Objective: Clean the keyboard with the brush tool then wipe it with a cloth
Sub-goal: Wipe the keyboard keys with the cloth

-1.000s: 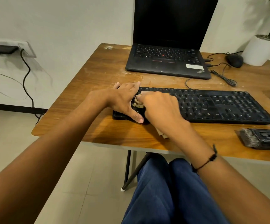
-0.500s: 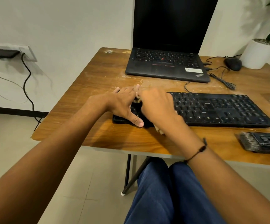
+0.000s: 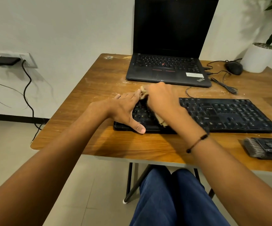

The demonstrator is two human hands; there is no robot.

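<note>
Black laptop (image 3: 167,69) reads ThinkPad beyond keyboard (image 3: 226,115).

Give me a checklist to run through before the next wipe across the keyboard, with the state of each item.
1. Cloth in the wiping hand: ok. The right hand grips the cloth over the keyboard's left end.
2. Keyboard steadied: ok. The left hand lies flat on the left end of the keyboard, thumb at its front edge.
3. Brush out of the way: ok. The brush lies on the table, in front of the keyboard's right end.
4. Right side of the keys free for wiping: ok.
5. Keyboard cable clear of the wiping path: ok. The cable runs behind the keyboard.
6. Keys dust-free after brushing: cannot tell.
</note>
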